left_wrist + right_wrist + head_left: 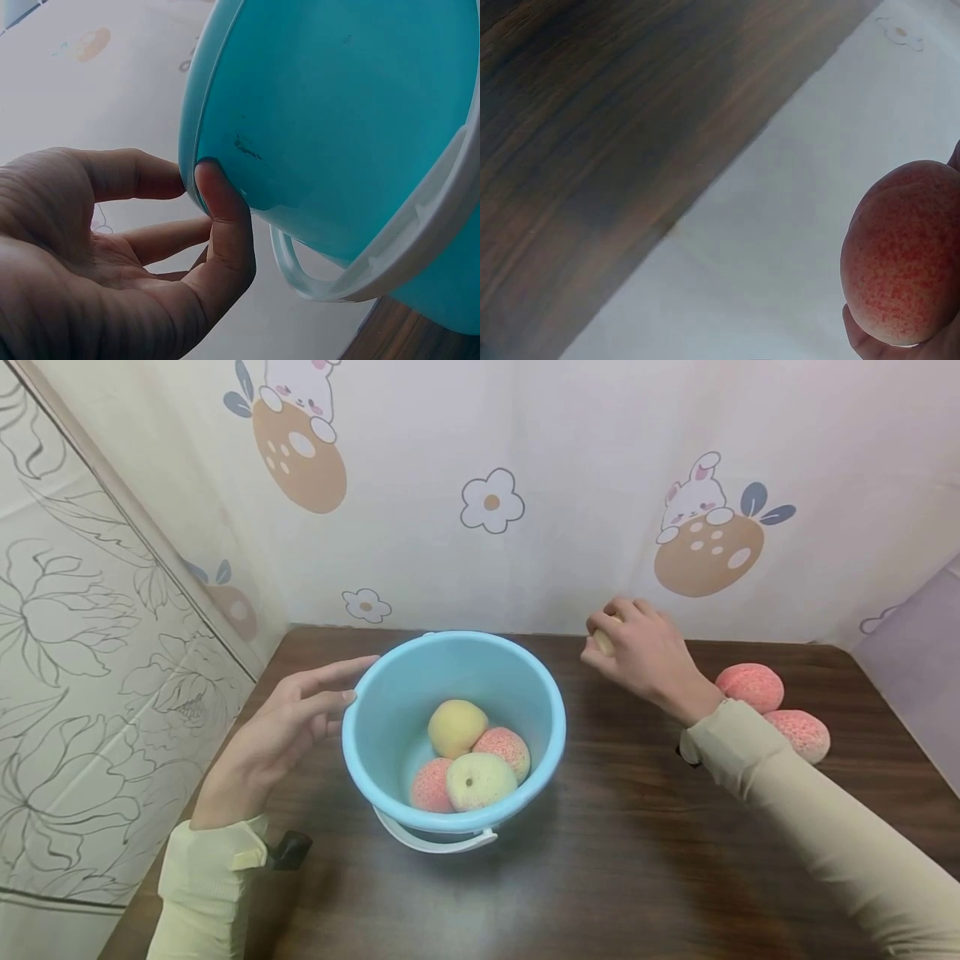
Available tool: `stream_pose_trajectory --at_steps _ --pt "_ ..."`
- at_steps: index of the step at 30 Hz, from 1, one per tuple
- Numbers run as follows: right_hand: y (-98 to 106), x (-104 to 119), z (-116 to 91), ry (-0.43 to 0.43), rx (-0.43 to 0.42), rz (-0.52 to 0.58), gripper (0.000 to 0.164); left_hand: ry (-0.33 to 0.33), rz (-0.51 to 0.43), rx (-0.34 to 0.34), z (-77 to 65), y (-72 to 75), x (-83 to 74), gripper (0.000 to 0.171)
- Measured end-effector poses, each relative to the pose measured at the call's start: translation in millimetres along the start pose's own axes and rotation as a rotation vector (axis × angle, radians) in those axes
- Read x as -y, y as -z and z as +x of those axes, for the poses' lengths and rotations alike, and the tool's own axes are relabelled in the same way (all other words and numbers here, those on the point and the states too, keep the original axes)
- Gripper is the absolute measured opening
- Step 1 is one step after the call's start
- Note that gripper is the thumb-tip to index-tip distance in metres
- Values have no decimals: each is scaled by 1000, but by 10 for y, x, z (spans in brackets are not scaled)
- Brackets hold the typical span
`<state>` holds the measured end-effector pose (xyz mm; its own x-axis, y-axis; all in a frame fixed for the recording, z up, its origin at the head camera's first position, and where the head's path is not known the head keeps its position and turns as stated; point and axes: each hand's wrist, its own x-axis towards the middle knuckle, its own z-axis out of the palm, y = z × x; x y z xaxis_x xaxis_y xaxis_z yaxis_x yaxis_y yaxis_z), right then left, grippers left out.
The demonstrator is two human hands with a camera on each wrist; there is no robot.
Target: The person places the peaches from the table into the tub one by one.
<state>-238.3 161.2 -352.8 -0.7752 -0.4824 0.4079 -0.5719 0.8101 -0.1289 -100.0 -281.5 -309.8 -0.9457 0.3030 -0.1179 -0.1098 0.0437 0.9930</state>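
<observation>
A light blue bucket (450, 647) stands on the table with several peaches inside: a yellow peach (456, 728), a pale green peach (480, 782) and speckled red ones (504, 750). At its left side my left hand (281, 731) pinches the rim (193, 112) between a bent thumb and the index finger. Right of the bucket, near the table's back edge, my right hand (641, 647) grips another peach (904, 259). Its red side fills part of the right wrist view; the head view shows just a yellowish bit between the fingers.
Two reddish peaches (753, 687) lie on the dark wooden table (600, 860) beside my right forearm. The bucket's white handle (438, 843) hangs down in front. A curtain printed with rabbits (570, 485) borders the table's back edge, and a flower-patterned panel (67, 652) stands at left.
</observation>
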Motion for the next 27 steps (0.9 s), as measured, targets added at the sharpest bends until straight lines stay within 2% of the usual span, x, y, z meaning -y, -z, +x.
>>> stream_pose_trajectory --at_steps 9,19,27 --pt "132 201 55 70 -74 14 24 -8 -1 -1 -8 -2 -6 49" --pt "247 364 93 86 -98 55 22 -2 4 -3 -11 -10 -3 49" --pt "346 539 143 158 -161 87 23 5 -9 -2 -14 -19 -6 50"
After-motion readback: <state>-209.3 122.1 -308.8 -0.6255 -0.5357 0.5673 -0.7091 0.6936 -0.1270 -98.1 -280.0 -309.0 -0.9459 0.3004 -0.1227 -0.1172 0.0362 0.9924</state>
